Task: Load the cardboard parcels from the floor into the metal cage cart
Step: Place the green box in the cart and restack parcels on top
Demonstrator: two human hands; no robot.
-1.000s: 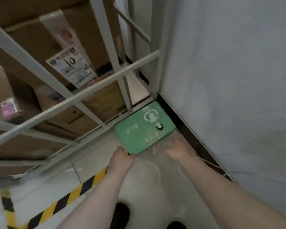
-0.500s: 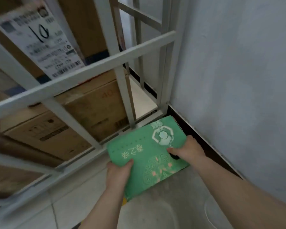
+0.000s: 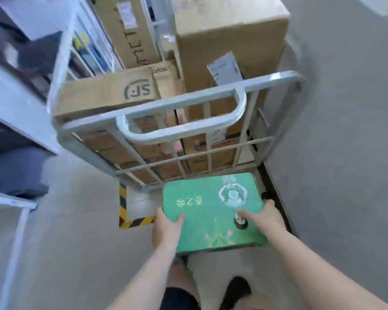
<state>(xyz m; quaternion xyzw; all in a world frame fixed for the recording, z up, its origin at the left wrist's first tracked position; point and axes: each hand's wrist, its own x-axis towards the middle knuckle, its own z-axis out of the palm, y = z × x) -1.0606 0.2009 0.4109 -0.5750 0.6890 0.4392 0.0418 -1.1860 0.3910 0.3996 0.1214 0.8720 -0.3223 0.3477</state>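
Observation:
I hold a flat green parcel (image 3: 208, 211) with white print level in front of me, off the floor, just short of the metal cage cart (image 3: 179, 101). My left hand (image 3: 167, 229) grips its near left corner, thumb on top. My right hand (image 3: 264, 218) grips its right edge, fingers on top. The cart stands ahead, its looped handle facing me. It is packed with cardboard parcels: a long one with a printed logo (image 3: 108, 92) on the left and a tall box (image 3: 229, 39) with a shipping label on the right.
A grey wall (image 3: 345, 130) runs close along the right. Yellow-black floor tape (image 3: 130, 220) marks a corner below the cart. White shelving (image 3: 16, 104) with dark items stands at the left. My shoe (image 3: 238, 287) is on the floor below the parcel.
I have stood up with the green parcel, lifting it from the floor by the cart's base. The view now looks down over the cart's top rail instead of through its bars.

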